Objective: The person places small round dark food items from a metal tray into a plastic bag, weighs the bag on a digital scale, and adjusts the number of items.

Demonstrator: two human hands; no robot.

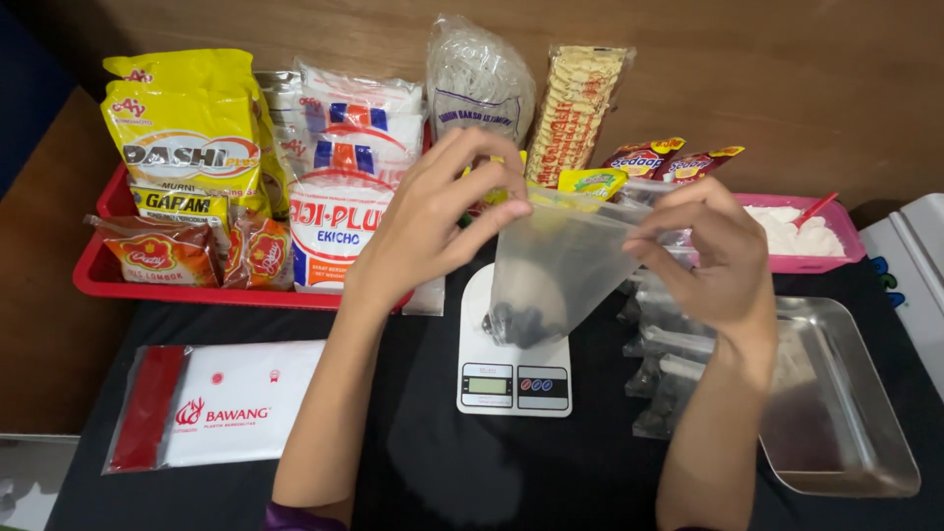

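Both hands, the left hand [442, 211] and right hand [713, 251], pinched the mouth of a clear plastic bag [560, 265] holding a few dark bits at its bottom, above the white kitchen scale [511, 379]. Behind, a red tray [98, 270] carried seasoning packets, a pink tub [801, 261] held white powder, and a steel tray [855, 393] lay on the worktop.

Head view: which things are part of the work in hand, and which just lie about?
In use: left hand, right hand, clear bag of dark bits, white scale.
Lying about: red tray of packets, pink tub, steel tray, flat bag pack.
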